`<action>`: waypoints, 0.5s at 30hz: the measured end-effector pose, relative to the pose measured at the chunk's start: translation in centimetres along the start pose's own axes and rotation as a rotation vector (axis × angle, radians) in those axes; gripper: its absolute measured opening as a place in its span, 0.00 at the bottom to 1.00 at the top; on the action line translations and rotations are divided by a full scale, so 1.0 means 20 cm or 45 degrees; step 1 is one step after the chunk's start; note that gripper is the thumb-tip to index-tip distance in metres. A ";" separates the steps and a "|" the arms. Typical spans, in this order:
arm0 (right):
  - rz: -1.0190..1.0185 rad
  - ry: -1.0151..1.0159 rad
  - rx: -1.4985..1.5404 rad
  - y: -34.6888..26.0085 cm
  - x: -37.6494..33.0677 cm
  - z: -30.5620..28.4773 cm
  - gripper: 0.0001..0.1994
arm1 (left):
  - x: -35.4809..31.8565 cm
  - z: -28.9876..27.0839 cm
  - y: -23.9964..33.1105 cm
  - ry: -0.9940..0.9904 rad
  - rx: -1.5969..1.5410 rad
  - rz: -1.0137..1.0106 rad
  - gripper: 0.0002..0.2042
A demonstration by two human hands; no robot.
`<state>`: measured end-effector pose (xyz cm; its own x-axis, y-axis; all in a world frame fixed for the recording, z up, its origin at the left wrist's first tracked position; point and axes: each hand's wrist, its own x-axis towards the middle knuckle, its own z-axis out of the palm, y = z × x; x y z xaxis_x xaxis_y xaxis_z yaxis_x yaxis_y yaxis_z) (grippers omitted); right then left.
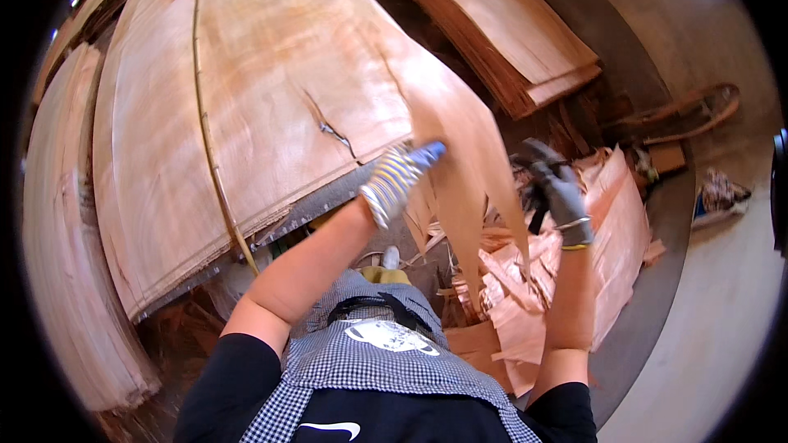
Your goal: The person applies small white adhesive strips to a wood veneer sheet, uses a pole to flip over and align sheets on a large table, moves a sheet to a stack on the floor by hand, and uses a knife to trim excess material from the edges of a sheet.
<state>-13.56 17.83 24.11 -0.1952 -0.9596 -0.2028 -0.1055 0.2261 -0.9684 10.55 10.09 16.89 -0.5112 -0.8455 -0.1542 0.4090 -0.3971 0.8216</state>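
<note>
Left hand at torn sheet, right hand parted beside it

Left hand, striped glove with blue fingertips: grip narrow, fingers drawn together against the torn veneer sheet. Motion blur; cannot tell whether the sheet is pinched or only touched. Right hand, grey glove with dark fingers: grip partly open, fingers bent and apart, just right of the sheet and above the scrap pile.

Sheet position: beyond the right end of the veneer stack, its ragged points hanging toward the scrap. The stack lies on the worktop, whose dark edge shows below it; a thin yellowish strip crosses the stack.

Markings: white curved emblem on the black shirt; white printed graphic on the checked apron, detail too small to read.

Pose: left forearm slants up and rightward, elbow bent, hand near the worktop corner. Right forearm rises nearly vertical, wrist tipped slightly left, fingers directed toward the sheet.
</note>
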 end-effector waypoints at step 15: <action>0.354 -0.391 -0.362 0.91 0.90 0.70 0.07 | 0.36 -1.23 -0.33 0.855 0.354 -0.272 0.23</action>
<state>-5.38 2.31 0.84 0.0382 -0.8519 -0.5223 -0.3600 0.4759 -0.8025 22.69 -2.23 -3.10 0.0487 -0.8312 -0.5538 0.1014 -0.5475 0.8306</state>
